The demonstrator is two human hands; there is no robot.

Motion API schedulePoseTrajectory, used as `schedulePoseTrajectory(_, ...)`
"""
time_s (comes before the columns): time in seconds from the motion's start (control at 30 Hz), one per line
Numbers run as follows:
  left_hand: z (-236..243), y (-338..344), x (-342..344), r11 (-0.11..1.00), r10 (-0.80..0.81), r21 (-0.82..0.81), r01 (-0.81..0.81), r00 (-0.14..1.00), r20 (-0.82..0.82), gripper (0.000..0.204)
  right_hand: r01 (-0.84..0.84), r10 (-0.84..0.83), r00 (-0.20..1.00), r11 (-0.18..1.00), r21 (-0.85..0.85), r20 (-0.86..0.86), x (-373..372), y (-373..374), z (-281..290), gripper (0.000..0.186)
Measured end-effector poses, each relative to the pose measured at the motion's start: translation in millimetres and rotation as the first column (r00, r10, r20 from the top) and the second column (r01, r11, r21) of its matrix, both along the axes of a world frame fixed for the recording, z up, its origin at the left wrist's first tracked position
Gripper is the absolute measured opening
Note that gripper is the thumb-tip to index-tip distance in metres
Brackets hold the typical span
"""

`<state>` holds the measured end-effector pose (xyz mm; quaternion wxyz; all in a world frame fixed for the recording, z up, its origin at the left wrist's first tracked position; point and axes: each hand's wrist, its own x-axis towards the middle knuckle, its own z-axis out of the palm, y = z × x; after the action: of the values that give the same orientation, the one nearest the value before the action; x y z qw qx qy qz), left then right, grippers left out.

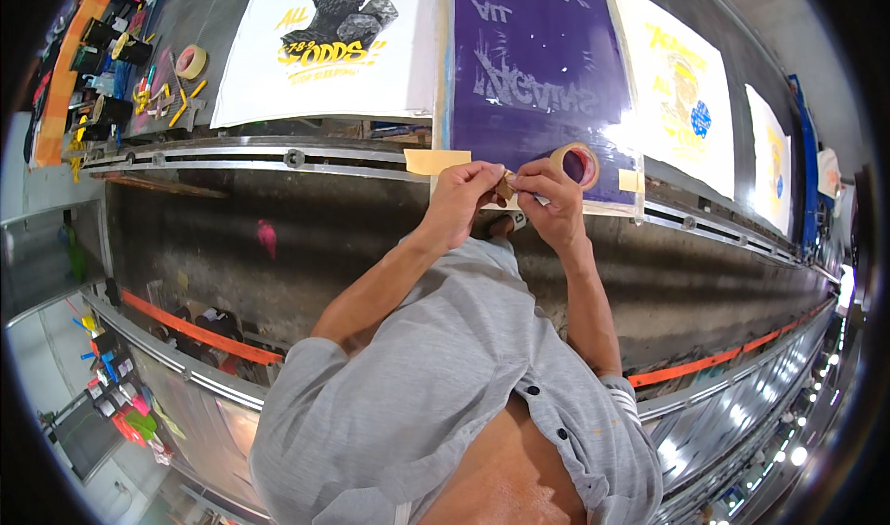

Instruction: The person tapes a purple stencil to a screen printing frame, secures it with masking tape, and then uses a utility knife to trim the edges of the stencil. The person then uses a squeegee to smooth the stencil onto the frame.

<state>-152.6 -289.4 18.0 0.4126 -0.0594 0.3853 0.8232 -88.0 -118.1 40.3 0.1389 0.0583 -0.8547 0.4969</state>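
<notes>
My left hand [458, 202] and my right hand [556, 208] meet at the near edge of a purple printing screen [519, 122]. Both pinch a small piece of brown tape [505, 188] between their fingertips, and part of it is hidden by the fingers. Just beyond my right hand, a roll of tan tape [591, 165] rests on the screen, touching or very close to the fingers. Strips of tan tape lie at the screen's near corners, a long strip [436, 161] on the left and a short strip [631, 181] on the right.
A white printed fabric [324, 80] lies left of the screen; another printed fabric [681, 99] lies right. Farther left are another tape roll [191, 62], yellow-handled tools [178, 108] and dark containers [111, 110]. A metal rail [315, 159] edges the table; an orange-edged bench stands behind me.
</notes>
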Motion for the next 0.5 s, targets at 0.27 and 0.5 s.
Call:
schedulePoseTrajectory(0.27,-1.5,0.4,-5.4,0.978,-0.012,-0.199,-0.067,0.928,-0.373,0.015,0.293,-0.027,0.9,0.777,-0.557,0.435,-7.3,-8.8,3.3,0.011)
schedulePoseTrajectory(0.5,-22.1,-7.6,-3.5,0.951,-0.112,-0.31,0.015,0.948,-0.297,0.014,0.098,-0.061,0.987,0.959,0.264,-0.147,-6.7,-13.7,-5.7,0.013)
